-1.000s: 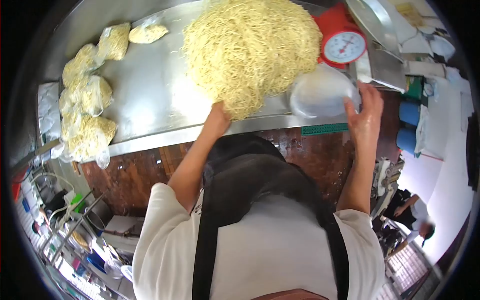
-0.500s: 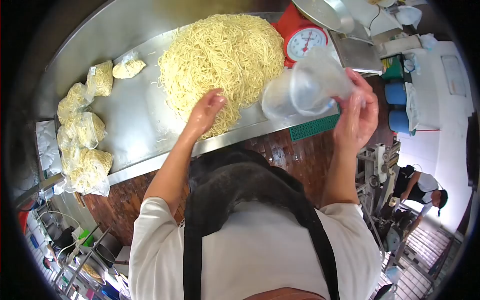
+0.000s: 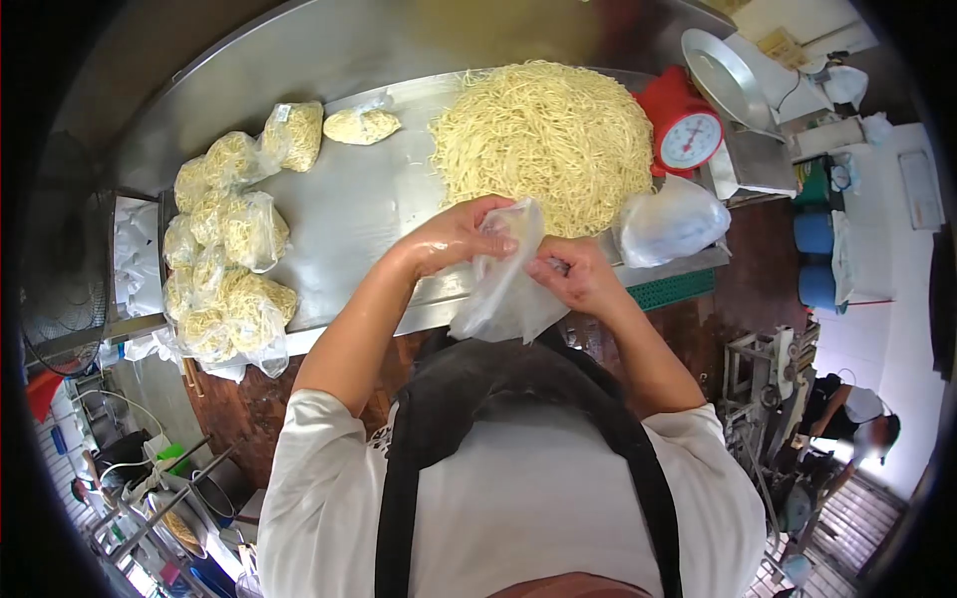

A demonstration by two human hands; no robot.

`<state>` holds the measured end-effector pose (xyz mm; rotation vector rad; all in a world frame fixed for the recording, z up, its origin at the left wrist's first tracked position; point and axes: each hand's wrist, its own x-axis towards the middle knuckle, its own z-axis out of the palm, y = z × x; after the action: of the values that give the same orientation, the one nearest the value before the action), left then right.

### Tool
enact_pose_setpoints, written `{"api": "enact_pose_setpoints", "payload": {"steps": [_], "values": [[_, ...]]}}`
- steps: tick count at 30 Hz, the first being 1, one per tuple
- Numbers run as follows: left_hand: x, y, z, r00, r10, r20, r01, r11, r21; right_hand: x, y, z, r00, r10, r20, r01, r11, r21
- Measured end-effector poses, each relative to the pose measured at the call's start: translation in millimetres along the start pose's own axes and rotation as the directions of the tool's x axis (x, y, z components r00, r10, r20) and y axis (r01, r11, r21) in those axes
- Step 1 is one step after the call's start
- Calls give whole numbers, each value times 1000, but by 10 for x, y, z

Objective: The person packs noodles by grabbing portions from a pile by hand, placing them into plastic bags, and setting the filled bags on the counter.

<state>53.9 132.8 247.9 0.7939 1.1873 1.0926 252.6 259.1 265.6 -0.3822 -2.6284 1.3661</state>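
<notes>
One thin, translucent plastic bag (image 3: 508, 294) hangs at the near edge of the silver metal table (image 3: 349, 214). I have the left hand (image 3: 459, 237) and the right hand (image 3: 580, 276) both clamped on its upper part, beside the pale yellow noodle mound (image 3: 548, 140).

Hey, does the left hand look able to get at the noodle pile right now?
Probably yes: the left hand is close to the near edge of the noodle pile, with nothing obvious blocking it, though it would likely need to release the clear bag first.
</notes>
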Motion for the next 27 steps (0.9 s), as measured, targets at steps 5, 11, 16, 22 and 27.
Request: {"api": "enact_pose_setpoints", "payload": {"steps": [5,11,16,22,27], "values": [[-291,-918,-719,715,138,-686,69,962,265,452,95,326,910,-338,-241,301,937,-177],[-1075,-1058,-1221,368,-30,-929,-222,968,-119,1499,961,638,986,-136,-94,3,581,-814],[-1248,-1058,-987,232,-170,-958,-304,923,-237,2389,1531,792,985,162,54,-69,665,-744],[-1510,-1220,-925,167,-195,-967,-372,896,-244,2201,1601,410,974,224,-42,-226,974,-28],[-1357,-1057,-1040,74,-185,-980,-469,861,-198,2020,362,-548,884,-16,-467,136,965,226]]}}
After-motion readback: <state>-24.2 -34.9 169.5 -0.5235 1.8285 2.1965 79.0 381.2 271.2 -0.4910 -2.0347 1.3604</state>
